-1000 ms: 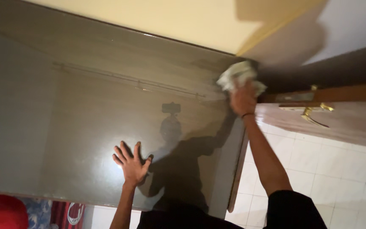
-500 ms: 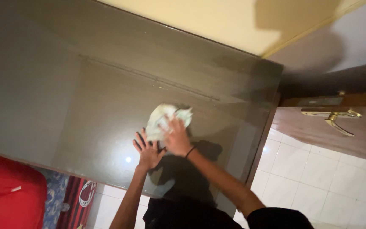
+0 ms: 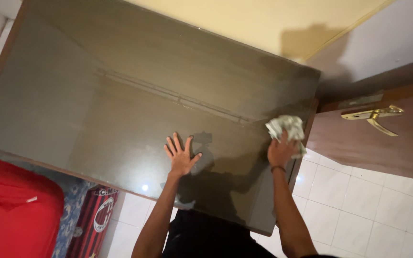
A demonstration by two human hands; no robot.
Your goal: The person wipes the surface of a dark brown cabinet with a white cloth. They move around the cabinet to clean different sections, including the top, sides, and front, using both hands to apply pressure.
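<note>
A large dark glossy panel (image 3: 120,86) with a wooden frame fills most of the view and mirrors my silhouette. My left hand (image 3: 181,156) lies flat on it near its lower middle, fingers spread. My right hand (image 3: 281,150) grips a crumpled pale cloth (image 3: 288,128) and presses it against the panel's right edge. A thin black band circles my right wrist.
A brown wooden door (image 3: 374,138) with a brass lever handle (image 3: 374,114) stands to the right. White floor tiles (image 3: 359,210) lie below it. A red object (image 3: 15,210) and a striped red-and-black fabric (image 3: 94,220) sit at the lower left. A cream wall (image 3: 244,19) is behind.
My right hand swept the cloth from the panel's upper right corner to its middle beside the left hand, then back out to the right edge. The left hand stayed flat on the panel.
</note>
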